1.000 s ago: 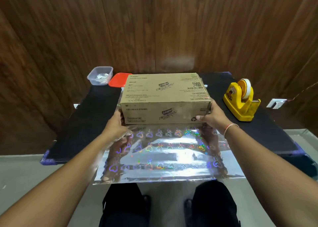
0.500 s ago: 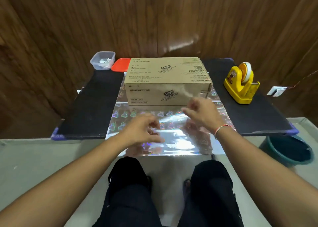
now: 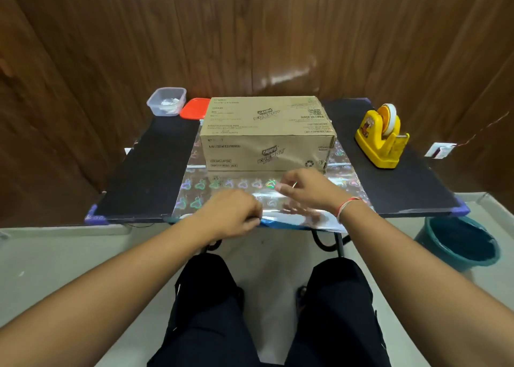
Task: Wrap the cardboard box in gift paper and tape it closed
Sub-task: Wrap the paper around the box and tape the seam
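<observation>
Evidently the cardboard box (image 3: 268,134) has been released: a second ago both hands held its near corners, and it now stands unattended on the far part of the gift paper (image 3: 244,191), which lies flat on the black worktop (image 3: 150,172) with its near edge at the worktop's front edge. Both hands have drawn back over that near strip of paper. The left hand (image 3: 232,216) is at the front edge with fingers curled under — whether they pinch the sheet cannot be told. The right hand (image 3: 304,190) hovers just short of the box, fingers loosely bent; no grip on anything is visible. The yellow tape dispenser (image 3: 382,138) stands untouched, well to the right of the box. Judgement: positioning is done, and lifting the near flap over the box comes next — no fold or tape yet.
</observation>
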